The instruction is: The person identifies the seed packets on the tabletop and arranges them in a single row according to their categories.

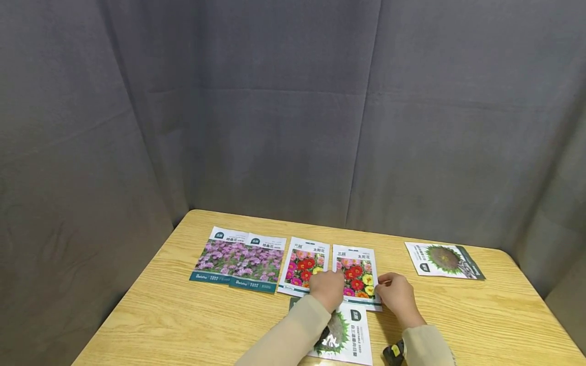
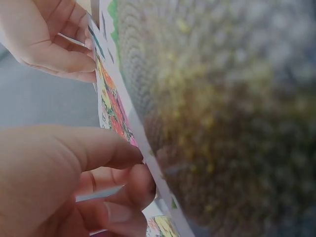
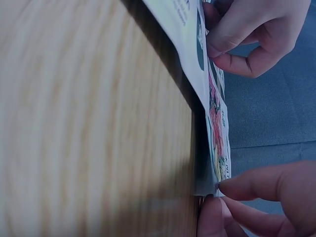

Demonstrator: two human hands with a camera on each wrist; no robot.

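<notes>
A seed packet with red, pink and yellow flowers [image 1: 354, 277] lies in the middle of the table. My right hand [image 1: 397, 299] pinches its lower right edge between thumb and fingers [image 3: 256, 182]. At its lower left edge my left hand [image 1: 327, 291] has thumb and fingertips [image 2: 118, 150] drawn together on the packet's border. Just left lies a matching flower packet [image 1: 305, 264], partly behind the left hand. Nearer me, a sunflower seed packet [image 1: 359, 335] lies sideways under the left forearm, which covers part of it.
Two overlapping purple-flower packets [image 1: 212, 259] [image 1: 258, 264] lie at the left of the wooden table [image 1: 183, 320]. Another sunflower packet [image 1: 444, 260] lies at the back right. Grey curtains [image 1: 284, 127] hang behind the table and along its sides.
</notes>
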